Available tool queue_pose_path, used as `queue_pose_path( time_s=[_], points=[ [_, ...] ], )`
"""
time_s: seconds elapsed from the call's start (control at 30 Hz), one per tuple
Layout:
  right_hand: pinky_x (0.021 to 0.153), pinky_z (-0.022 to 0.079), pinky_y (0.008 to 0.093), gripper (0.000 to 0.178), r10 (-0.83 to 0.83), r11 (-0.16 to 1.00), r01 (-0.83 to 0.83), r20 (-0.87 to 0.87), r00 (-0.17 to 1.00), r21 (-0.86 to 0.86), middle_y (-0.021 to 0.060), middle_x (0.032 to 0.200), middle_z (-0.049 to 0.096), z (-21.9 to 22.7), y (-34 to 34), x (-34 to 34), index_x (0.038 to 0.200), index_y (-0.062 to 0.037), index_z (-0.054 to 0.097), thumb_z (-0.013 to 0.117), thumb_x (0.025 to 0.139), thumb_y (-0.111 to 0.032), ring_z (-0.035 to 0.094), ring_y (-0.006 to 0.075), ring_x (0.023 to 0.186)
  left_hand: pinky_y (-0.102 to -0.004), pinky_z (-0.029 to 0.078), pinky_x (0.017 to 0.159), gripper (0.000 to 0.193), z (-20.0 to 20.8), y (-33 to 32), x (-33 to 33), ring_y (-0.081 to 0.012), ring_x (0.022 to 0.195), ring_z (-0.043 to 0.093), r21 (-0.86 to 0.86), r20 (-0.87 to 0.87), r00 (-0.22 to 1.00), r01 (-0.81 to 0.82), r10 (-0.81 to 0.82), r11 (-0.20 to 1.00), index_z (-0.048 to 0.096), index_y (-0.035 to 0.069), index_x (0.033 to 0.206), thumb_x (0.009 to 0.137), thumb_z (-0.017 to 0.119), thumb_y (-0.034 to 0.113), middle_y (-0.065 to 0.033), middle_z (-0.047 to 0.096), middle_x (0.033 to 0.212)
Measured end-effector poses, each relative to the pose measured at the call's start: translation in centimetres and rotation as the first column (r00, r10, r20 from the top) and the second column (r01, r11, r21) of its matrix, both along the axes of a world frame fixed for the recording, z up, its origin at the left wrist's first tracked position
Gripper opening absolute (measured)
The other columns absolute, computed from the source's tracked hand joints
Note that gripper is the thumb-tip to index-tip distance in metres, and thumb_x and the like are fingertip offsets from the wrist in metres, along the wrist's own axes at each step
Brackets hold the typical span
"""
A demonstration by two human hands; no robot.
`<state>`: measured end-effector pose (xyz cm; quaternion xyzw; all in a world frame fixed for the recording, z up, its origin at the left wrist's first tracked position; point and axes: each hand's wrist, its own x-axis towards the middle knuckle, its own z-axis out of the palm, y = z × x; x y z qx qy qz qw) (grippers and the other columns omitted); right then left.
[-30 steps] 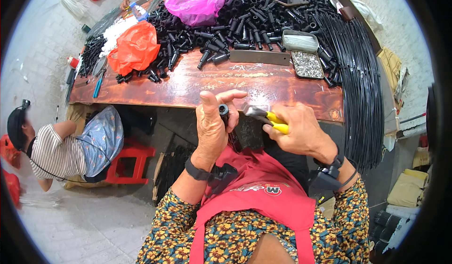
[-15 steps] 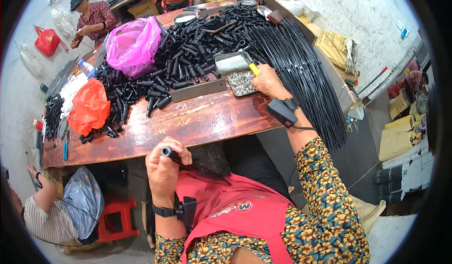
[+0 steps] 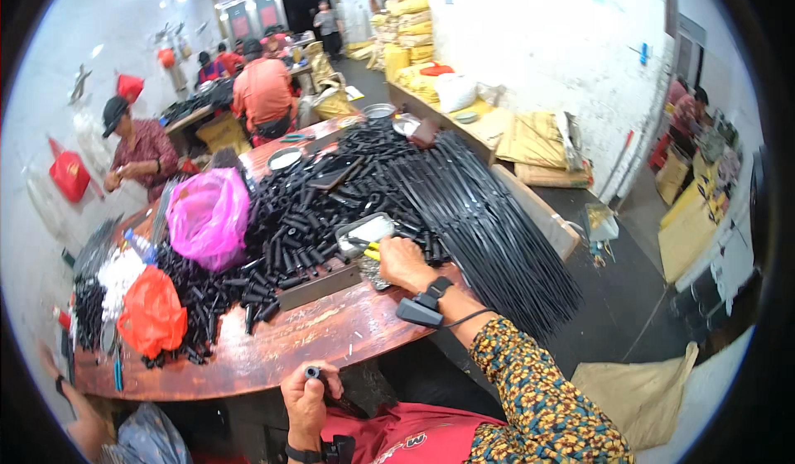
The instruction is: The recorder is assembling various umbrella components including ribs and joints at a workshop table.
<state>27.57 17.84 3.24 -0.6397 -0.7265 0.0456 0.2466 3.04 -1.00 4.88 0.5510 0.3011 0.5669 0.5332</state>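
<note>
My left hand (image 3: 305, 402) is closed around a black tube (image 3: 312, 372), its round hollow end pointing up, in front of the table's near edge. The tube's lower part is mostly hidden by my fingers. Over the table, my right hand (image 3: 404, 263) grips yellow-handled pliers (image 3: 373, 251); their dark tip lies over a metal tray (image 3: 383, 222) with pale contents. Just under the hand is a smaller tray of tiny shiny metal bits (image 3: 374, 275), partly covered by the fingers. Black tubular parts (image 3: 290, 234) lie heaped behind a flat metal bar (image 3: 319, 288).
Long black rods (image 3: 497, 232) lie bundled on the table's right side. A pink plastic bag (image 3: 209, 216), an orange bag (image 3: 153, 313) and white pieces (image 3: 122, 275) sit at left. People work at the far left and beyond; another person's arm (image 3: 81, 410) shows at lower left.
The view has tilted up and shows more of the room. My right hand stays by the small trays with the pliers, whose tip now points left. My left hand still holds the tube.
</note>
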Motion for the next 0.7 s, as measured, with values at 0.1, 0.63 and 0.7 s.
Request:
queue_pose_path(
  time_s=[0.1,0.63,0.7],
  points=[
    [0.064,0.053,0.0472,0.016,0.064,0.992,-0.060,-0.036,0.997,0.107,0.0246,0.075,0.065,0.9,0.1,-0.7,0.078,0.0024,0.065,0.055,0.076,-0.011,0.067,0.0396,0.073,-0.0274,0.043,0.053,0.052,0.3,-0.5,0.6,-0.0148,0.056,0.052,-0.024,0.035,0.998,-0.052,0.053,0.998,0.061,-0.005,0.092,0.089,0.061,0.048,-0.0070,0.056,0.065],
    [0.065,0.050,0.0419,0.020,0.151,0.985,-0.175,-0.476,0.867,-0.005,0.0254,0.075,0.064,2.7,-4.7,-0.1,0.084,0.0060,0.063,0.057,0.067,-0.004,0.065,0.0376,0.071,-0.0240,0.035,0.052,0.059,2.5,-5.9,0.0,-0.0106,0.058,0.045,-0.110,-0.023,0.992,-0.128,0.126,0.986,0.063,-0.006,0.098,0.089,0.058,0.052,-0.0033,0.053,0.066],
    [0.056,0.049,0.0329,0.020,0.140,0.947,-0.304,-0.723,0.677,-0.101,0.0120,0.072,0.063,3.0,-7.7,-0.8,0.087,0.0028,0.061,0.066,0.070,-0.005,0.061,0.0219,0.061,-0.0231,0.033,0.052,0.057,2.0,-6.2,0.0,-0.0094,0.057,0.044,-0.096,-0.007,0.994,-0.109,0.109,0.989,0.064,-0.004,0.099,0.089,0.057,0.052,-0.0024,0.052,0.065]
  ],
)
